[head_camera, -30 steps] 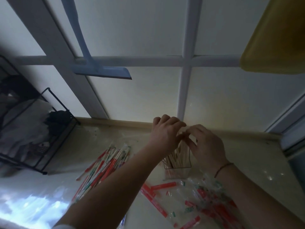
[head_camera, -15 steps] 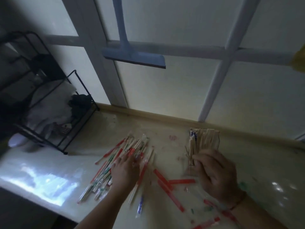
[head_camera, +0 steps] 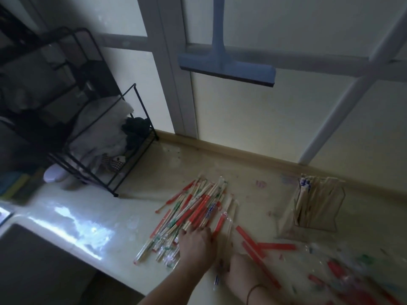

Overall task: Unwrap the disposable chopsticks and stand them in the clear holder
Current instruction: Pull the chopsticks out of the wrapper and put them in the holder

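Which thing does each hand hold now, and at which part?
Left hand rests on the wrapped chopsticks pile's near ends; grip unclear. Right hand: cannot tell.

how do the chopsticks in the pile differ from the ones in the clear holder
The pile of chopsticks lies flat on the counter; those in the clear holder stand upright, leaning. The pile is in red, green and clear wrappers; the holder's look mostly bare wood. The left hand touches the pile; nothing touches the holder. Both sit on one counter.

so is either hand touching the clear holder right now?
No. The left hand rests on the wrapped chopstick pile, the right hand beside it; the clear holder stands apart.
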Demonstrator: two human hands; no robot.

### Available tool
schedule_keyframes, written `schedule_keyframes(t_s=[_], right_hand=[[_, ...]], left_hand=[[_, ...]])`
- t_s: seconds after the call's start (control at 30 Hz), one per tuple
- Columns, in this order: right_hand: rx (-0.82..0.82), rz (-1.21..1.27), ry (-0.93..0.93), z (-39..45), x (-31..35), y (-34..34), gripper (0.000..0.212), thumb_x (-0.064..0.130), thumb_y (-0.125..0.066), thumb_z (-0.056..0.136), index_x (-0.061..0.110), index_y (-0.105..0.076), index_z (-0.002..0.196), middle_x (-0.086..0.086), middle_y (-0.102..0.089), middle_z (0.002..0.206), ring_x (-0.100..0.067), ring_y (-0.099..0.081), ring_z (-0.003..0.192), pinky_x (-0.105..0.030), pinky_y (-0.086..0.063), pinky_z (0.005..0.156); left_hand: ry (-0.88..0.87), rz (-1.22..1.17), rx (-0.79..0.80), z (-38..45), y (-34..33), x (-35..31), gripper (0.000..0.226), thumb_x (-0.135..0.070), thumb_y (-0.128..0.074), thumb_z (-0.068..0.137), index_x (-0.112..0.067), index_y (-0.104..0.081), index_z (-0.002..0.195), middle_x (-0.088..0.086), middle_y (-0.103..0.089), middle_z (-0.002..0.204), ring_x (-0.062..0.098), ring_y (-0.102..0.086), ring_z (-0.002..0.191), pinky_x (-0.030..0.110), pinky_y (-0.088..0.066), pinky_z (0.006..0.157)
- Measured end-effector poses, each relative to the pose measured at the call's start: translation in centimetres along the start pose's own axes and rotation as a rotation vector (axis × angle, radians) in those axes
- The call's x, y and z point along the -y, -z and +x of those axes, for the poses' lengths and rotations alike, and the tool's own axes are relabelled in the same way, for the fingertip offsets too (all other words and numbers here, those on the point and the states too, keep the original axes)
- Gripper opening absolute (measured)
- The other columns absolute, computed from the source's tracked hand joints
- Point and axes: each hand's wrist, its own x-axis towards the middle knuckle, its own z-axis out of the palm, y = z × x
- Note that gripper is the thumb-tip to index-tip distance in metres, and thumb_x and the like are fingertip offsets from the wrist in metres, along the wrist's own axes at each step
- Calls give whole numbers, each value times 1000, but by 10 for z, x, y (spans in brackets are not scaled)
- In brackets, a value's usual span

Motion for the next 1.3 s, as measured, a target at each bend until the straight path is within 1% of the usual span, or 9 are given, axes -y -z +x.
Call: schedule_keyframes(t_s=[0.2,0.33,0.4,0.47,0.57,0.67,0.73,0.87,1.3], right_hand=[[29,48,-103,-7,3,-3,35,46,-53,71,21,-69,89,4,-72,99,-16,-68,99,-24,-50,80],[15,165,-98,-20,-8,5,21,48,-51,64,28,-58,62,11,-69,103,-1,-64,86,-16,-44,72],[-18,272,-50,-27,-17,3,17,52,-50,61,37,-57,58,11,-72,97,8,-61,78,-13,-38,76],[-15,365,11,-37,-27,5,20,48,-53,67,34,-54,53,31,-67,97,10,-57,72,-7,-32,84],[39,496,147,-56,-39,23,27,23,-58,79,34,-51,54,58,-28,127,10,-53,65,-12,-41,65],[157,670,140,-73,-58,45,39,4,-56,88,31,-58,61,21,-68,80,0,-51,54,-15,-34,55],[88,847,82,-82,-69,56,30,0,-56,92,20,-64,71,-1,-62,60,-8,-51,51,-18,-34,49],[-55,983,10,-95,-83,62,19,-3,-60,90,8,-73,83,-4,-67,71,-6,-55,67,-12,-40,61],[-155,927,126,-121,-95,70,23,13,-62,92,21,-75,75,-14,-67,57,-13,-57,50,-17,-41,59]], left_hand=[[15,-7,12,-5,7,12,33,-42,-41,88,-23,-66,98,-5,-72,98,19,-64,99,34,-37,96],[-11,-147,13,-6,8,6,31,-44,-43,89,-23,-65,96,-6,-70,95,17,-65,88,28,-47,78],[-25,-347,2,-7,13,-1,30,-46,-46,93,-24,-65,89,-9,-68,87,9,-64,77,26,-51,67],[39,-701,72,-5,27,-13,30,-43,-47,100,-26,-63,81,-8,-67,78,0,-61,65,22,-50,62],[252,-1352,146,1,56,-28,23,-30,-50,102,-12,-65,99,6,-74,86,15,-69,66,32,-53,61],[322,-1668,115,7,81,-38,23,-21,-48,103,-4,-63,108,12,-76,90,25,-69,69,38,-52,68],[306,-1777,124,8,93,-41,30,-23,-43,104,-2,-63,110,14,-75,96,26,-70,76,41,-55,78],[244,-1962,159,-3,114,-56,29,-20,-44,103,1,-63,111,18,-73,97,25,-72,82,35,-59,74],[95,-1754,-17,-35,136,-96,13,-10,-62,94,-1,-70,98,16,-75,90,31,-74,88,39,-58,77]])
